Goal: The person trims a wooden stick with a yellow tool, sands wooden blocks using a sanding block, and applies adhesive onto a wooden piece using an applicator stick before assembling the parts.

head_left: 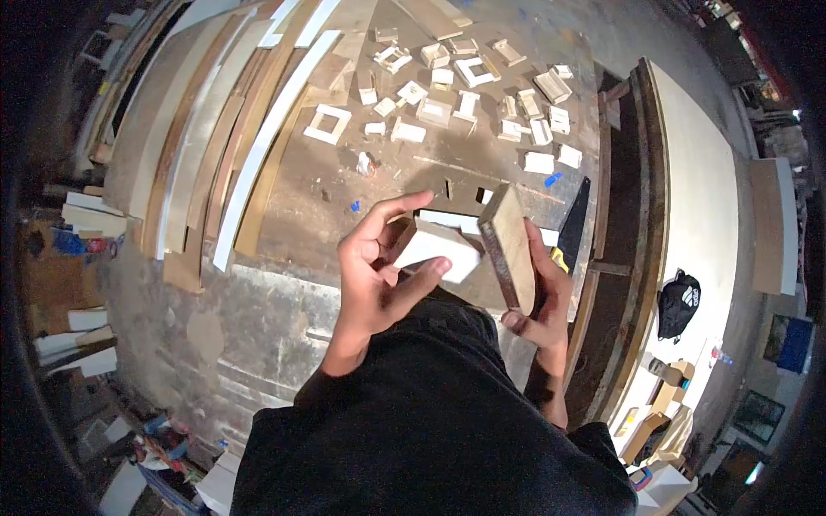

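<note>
A black top [413, 447] with black sleeves [598, 447] is worn, leaving the left hand [379, 267] and right hand [548, 297] bare.

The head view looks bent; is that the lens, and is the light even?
Head view: probably a wide lens, as the long white strip bows and the corners go black. Head view: uneven light, the white block glaring, the outer surroundings dim and grainy.

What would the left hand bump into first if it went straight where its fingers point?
Probably the wooden block in the right hand. The left hand holds a white piece, which would likely bump it first, but depth is hard to judge.
</note>
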Available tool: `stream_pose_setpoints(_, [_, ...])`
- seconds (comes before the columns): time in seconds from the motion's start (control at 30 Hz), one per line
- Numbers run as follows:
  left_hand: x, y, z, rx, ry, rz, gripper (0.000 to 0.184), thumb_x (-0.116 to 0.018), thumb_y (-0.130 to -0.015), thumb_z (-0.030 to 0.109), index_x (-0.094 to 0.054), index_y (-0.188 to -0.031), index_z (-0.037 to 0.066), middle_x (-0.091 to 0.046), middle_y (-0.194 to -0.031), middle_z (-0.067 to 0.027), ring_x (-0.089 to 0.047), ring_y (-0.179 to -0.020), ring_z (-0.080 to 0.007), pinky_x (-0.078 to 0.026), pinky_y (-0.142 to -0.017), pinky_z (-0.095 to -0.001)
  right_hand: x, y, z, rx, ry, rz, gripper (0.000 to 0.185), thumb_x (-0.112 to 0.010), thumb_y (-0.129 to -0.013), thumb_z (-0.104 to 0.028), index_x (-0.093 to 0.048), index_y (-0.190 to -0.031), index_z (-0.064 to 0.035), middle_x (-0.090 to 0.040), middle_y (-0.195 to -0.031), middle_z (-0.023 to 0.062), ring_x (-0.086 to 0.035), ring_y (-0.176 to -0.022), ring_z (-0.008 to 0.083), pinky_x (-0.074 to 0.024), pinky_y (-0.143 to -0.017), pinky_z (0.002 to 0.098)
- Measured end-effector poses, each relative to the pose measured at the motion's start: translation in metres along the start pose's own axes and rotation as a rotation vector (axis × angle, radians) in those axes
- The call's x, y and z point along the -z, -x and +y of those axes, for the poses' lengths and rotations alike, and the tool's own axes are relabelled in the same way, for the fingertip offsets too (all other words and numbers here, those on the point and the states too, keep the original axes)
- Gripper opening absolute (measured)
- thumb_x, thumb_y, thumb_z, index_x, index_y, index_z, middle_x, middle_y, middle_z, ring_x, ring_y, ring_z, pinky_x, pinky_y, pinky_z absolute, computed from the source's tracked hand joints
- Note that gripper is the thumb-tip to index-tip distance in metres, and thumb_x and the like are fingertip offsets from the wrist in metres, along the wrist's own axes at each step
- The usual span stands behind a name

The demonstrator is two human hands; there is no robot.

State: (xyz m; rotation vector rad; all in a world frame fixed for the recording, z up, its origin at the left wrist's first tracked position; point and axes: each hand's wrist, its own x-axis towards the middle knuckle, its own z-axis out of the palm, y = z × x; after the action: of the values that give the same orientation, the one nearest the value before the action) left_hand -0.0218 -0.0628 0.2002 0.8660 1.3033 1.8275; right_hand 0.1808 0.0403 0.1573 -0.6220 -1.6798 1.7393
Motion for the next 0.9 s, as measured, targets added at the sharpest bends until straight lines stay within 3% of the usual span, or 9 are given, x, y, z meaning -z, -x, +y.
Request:
stream_pose_setpoints(0.13, [0.001, 0.006, -0.028, 0.056, -0.058, 0.092, 0.025, -0.075, -0.081, -0.005, -0.064, -0.103, -0.008, -0.072, -0.091, -0.0109, -0.064, -0.079, -0.0084, -0.051, -0.069, -0.0213, 0.016, 0.010, 0.015, -0.037, -0.036, -0.130, 0.109, -0.085, -0.061, -0.025, -0.029, -0.147, 0.0115, -0.040, -0.150, 0.0232, -0.040, -0.138, 0.0256, -0.0245, -0.115, 0.0360])
stream_pose_setpoints(0.3, [-0.032, 0.014, -0.029, 0.078, -0.035, 0.154, 0.023, -0.074, -0.082, -0.005, -0.065, -0.103, -0.009, -0.072, -0.088, -0.0088, -0.062, -0.078, -0.0060, -0.049, -0.068, -0.0203, 0.013, 0.007, 0.004, 0.030, -0.057, -0.084, 0.104, -0.084, -0.065, -0.021, -0.028, -0.148, 0.0086, -0.035, -0.153, 0.0233, -0.037, -0.140, 0.0263, -0.0239, -0.115, 0.0371])
stream_pose_setpoints(0.37, [-0.029, 0.019, -0.036, 0.139, -0.072, 0.233, 0.025, -0.073, -0.083, -0.005, -0.065, -0.106, -0.010, -0.072, -0.093, -0.0112, -0.064, -0.083, -0.0088, -0.051, -0.073, -0.0228, 0.023, 0.008, 0.019, 0.174, 0.105, -0.093, 0.101, -0.084, -0.067, -0.020, -0.029, -0.149, 0.0049, -0.040, -0.151, 0.0210, -0.045, -0.134, 0.0248, -0.0303, -0.112, 0.0361])
stream_pose_setpoints(0.47, [-0.028, 0.007, -0.025, 0.017, 0.139, 0.331, 0.029, -0.072, -0.084, -0.001, -0.065, -0.109, -0.011, -0.071, -0.097, -0.0150, -0.066, -0.088, -0.0140, -0.053, -0.083, -0.0280, 0.049, 0.022, 0.039, 0.049, 0.227, -0.156, 0.101, -0.084, -0.068, -0.020, -0.030, -0.149, 0.0041, -0.040, -0.151, 0.0201, -0.048, -0.132, 0.0249, -0.0328, -0.111, 0.0362])
stream_pose_setpoints(0.53, [-0.026, 0.009, -0.016, 0.008, 0.054, 0.354, 0.029, -0.072, -0.083, 0.000, -0.065, -0.110, -0.011, -0.071, -0.097, -0.0149, -0.066, -0.088, -0.0140, -0.053, -0.083, -0.0279, 0.057, 0.034, 0.050, -0.181, 0.205, -0.170, 0.100, -0.083, -0.066, -0.020, -0.032, -0.149, 0.0044, -0.041, -0.151, 0.0203, -0.046, -0.134, 0.0262, -0.0305, -0.113, 0.0365])
stream_pose_setpoints(0.57, [-0.026, 0.009, -0.014, 0.008, -0.025, 0.363, 0.030, -0.072, -0.083, 0.000, -0.064, -0.110, -0.011, -0.071, -0.097, -0.0148, -0.066, -0.089, -0.0140, -0.052, -0.082, -0.0278, 0.060, 0.036, 0.048, -0.180, 0.201, -0.181, 0.100, -0.083, -0.066, -0.020, -0.032, -0.149, 0.0044, -0.041, -0.151, 0.0203, -0.046, -0.134, 0.0262, -0.0305, -0.113, 0.0365])
stream_pose_setpoints(0.67, [-0.028, 0.010, -0.019, 0.002, -0.022, 0.363, 0.030, -0.073, -0.082, 0.000, -0.065, -0.110, -0.010, -0.071, -0.097, -0.0125, -0.066, -0.087, -0.0124, -0.052, -0.081, -0.0269, 0.068, 0.034, 0.040, 0.004, -0.006, -0.200, 0.103, -0.083, -0.062, -0.018, -0.032, -0.149, 0.0043, -0.039, -0.151, 0.0244, -0.037, -0.140, 0.0280, -0.0222, -0.117, 0.0386])
stream_pose_setpoints(0.8, [-0.040, 0.019, -0.029, 0.015, -0.067, 0.306, 0.029, -0.073, -0.081, -0.002, -0.067, -0.108, -0.008, -0.071, -0.093, -0.0091, -0.064, -0.084, -0.0099, -0.052, -0.078, -0.0250, 0.054, 0.019, 0.027, 0.095, -0.058, -0.233, 0.104, -0.084, -0.062, -0.019, -0.032, -0.149, 0.0043, -0.033, -0.154, 0.0243, -0.033, -0.143, 0.0306, -0.0207, -0.117, 0.0396])
stream_pose_setpoints(0.9, [-0.050, 0.028, -0.033, 0.038, -0.111, 0.253, 0.028, -0.074, -0.080, -0.004, -0.066, -0.106, -0.008, -0.070, -0.094, -0.0081, -0.064, -0.085, -0.0092, -0.052, -0.077, -0.0246, 0.041, 0.001, 0.031, 0.123, -0.066, -0.224, 0.102, -0.086, -0.064, -0.019, -0.033, -0.148, 0.0050, -0.037, -0.152, 0.0237, -0.037, -0.140, 0.0290, -0.0231, -0.116, 0.0397])
